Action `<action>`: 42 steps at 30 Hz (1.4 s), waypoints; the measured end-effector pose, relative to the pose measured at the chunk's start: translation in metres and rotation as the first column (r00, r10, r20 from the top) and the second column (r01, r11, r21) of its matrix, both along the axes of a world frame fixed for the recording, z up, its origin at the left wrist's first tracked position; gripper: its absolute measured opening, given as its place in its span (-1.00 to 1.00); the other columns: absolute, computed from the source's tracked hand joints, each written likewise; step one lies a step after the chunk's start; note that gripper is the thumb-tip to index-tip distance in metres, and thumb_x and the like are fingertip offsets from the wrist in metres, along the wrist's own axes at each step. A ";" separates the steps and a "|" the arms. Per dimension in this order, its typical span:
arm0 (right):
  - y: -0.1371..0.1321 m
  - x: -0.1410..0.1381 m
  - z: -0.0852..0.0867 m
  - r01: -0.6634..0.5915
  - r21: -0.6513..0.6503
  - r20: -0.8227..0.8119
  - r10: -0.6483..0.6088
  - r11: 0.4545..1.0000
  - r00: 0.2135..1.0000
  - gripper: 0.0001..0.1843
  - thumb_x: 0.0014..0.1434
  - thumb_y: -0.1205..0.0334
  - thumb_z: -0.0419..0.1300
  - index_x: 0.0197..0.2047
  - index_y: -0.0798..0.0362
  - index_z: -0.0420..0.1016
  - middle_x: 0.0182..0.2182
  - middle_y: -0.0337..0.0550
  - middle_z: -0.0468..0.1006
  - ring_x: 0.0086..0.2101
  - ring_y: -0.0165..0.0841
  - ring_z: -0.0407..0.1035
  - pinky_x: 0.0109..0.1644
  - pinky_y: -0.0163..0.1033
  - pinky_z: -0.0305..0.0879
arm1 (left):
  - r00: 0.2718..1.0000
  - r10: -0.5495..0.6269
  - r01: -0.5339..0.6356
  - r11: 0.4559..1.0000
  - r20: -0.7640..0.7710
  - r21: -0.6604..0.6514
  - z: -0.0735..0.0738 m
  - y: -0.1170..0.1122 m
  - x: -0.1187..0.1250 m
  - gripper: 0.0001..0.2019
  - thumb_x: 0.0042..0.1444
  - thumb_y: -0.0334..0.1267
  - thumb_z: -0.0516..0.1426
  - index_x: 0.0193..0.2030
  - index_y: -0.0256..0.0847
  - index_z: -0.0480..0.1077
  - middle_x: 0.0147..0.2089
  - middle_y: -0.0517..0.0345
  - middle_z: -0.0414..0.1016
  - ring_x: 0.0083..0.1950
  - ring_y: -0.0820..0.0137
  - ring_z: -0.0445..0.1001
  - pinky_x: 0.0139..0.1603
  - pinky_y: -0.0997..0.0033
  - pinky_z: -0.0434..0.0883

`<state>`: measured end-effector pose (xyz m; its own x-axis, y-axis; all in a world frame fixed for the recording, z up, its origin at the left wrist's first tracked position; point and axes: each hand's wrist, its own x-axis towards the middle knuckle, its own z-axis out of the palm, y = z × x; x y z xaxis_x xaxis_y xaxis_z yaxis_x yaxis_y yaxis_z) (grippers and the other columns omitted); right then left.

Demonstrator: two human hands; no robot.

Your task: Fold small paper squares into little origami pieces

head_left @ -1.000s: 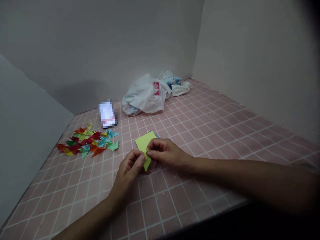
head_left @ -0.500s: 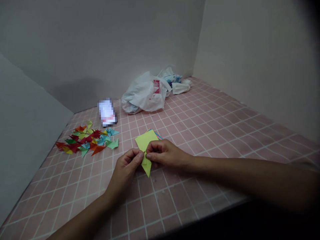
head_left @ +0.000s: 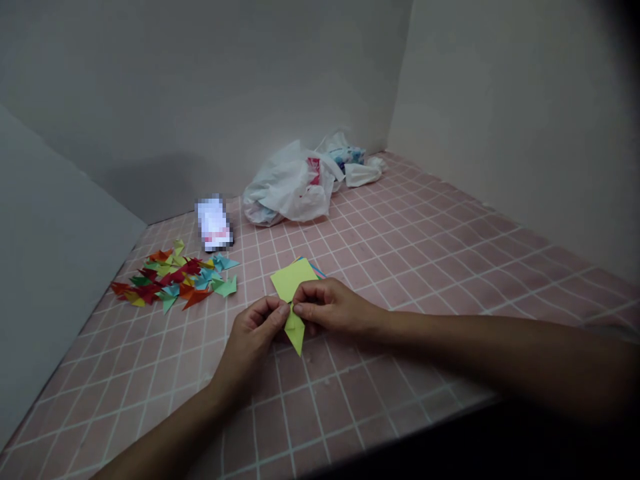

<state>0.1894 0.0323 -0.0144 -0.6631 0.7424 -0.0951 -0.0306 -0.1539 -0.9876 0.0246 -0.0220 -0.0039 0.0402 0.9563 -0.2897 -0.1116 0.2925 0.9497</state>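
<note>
Between my two hands is a folded piece of yellow-green origami paper point(head_left: 295, 330), its long point hanging down toward me. My left hand point(head_left: 260, 323) pinches its upper left edge between thumb and forefinger. From the other side my right hand point(head_left: 327, 305) pinches the upper right edge, fingers curled. The two sets of fingertips nearly meet and hide the top of the fold. Just beyond them lies a stack of square paper point(head_left: 294, 277), yellow on top, with blue and pink edges showing at its right; my right hand overlaps its near corner.
Left of my hands spreads a pile of small folded paper pieces point(head_left: 175, 277) in red, orange, yellow, green and blue. A lit phone point(head_left: 214, 223) is behind it. White plastic bags point(head_left: 290, 183) sit by the back wall. Pink tiled cloth point(head_left: 400, 393) covers the surface.
Both hands keep their pinch on the folded paper, which has shifted very slightly to the right. The pile, phone and bags stay in place.
</note>
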 end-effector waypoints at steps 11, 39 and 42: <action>-0.001 0.001 -0.001 0.006 0.035 0.023 -0.007 0.999 1.000 -0.84 0.22 0.36 0.13 -0.42 0.11 0.37 -0.59 -0.32 0.39 -0.57 -0.51 0.28 -0.48 -0.39 0.17 | 0.999 -0.004 0.004 1.000 -0.039 -0.005 -0.004 0.000 -0.003 -0.76 0.06 -0.10 0.31 -0.35 -0.24 0.45 -0.40 0.21 0.49 -0.39 0.46 0.43 -0.28 0.47 0.38; -0.004 0.002 -0.001 0.192 0.189 -0.049 -0.186 0.963 0.981 -0.82 0.19 0.22 0.11 -0.43 0.07 0.34 -0.57 -0.30 0.37 -0.54 -0.47 0.26 -0.46 -0.34 0.16 | 0.995 -0.092 0.091 0.996 0.029 0.019 -0.006 -0.001 0.000 -0.75 0.09 -0.09 0.29 -0.30 -0.23 0.42 -0.43 0.22 0.48 -0.47 0.53 0.34 -0.44 0.55 0.31; -0.005 0.002 0.000 0.198 0.194 -0.041 -0.194 0.961 0.980 -0.83 0.18 0.21 0.11 -0.42 0.07 0.34 -0.57 -0.30 0.37 -0.54 -0.46 0.26 -0.45 -0.33 0.18 | 0.998 -0.051 0.049 0.998 0.039 0.035 -0.009 0.000 -0.001 -0.76 0.03 -0.15 0.34 -0.30 -0.22 0.42 -0.42 0.23 0.51 -0.45 0.53 0.39 -0.40 0.57 0.33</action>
